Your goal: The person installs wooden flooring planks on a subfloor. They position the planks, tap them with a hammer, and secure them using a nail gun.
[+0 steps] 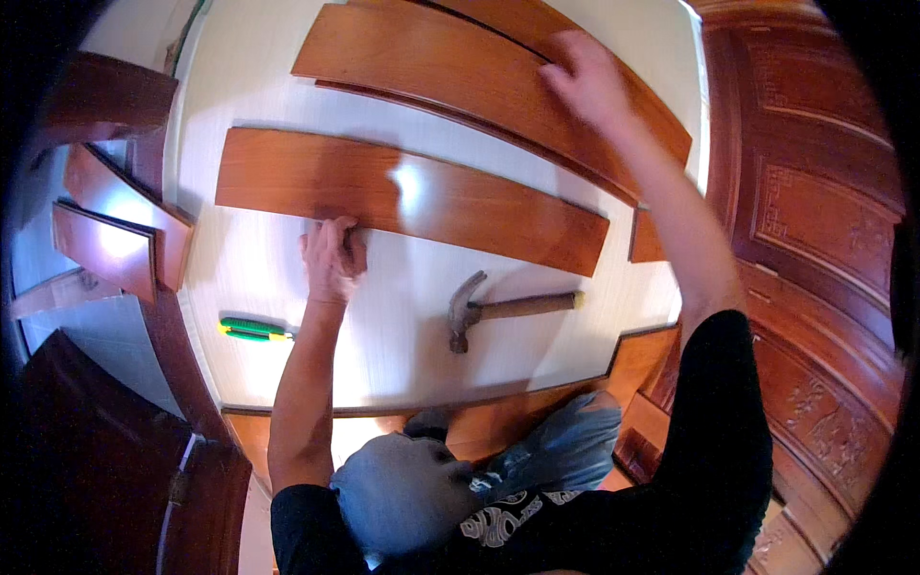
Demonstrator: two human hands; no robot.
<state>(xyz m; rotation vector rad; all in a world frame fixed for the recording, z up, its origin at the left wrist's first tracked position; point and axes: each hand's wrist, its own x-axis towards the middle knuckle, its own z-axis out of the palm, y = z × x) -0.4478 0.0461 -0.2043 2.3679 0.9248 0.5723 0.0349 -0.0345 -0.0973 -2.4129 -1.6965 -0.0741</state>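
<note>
A reddish-brown floorboard lies crosswise on the pale, fine-grained floor in front of me. At its near edge, left of its middle, my left hand is closed with the fingers curled; whether it pinches the edge or something small is hidden. My right hand reaches far forward over wider boards at the back, slightly blurred, thumb and fingers apart with nothing seen between them. A claw hammer with a wooden handle lies nearer to me, right of my left hand. A green and yellow utility knife lies left of my left forearm.
Short board pieces lie at the far left beside dark wooden furniture. Carved reddish wooden panels stand along the right. Another board end shows under my right forearm. Laid boards border the pale floor near my knees.
</note>
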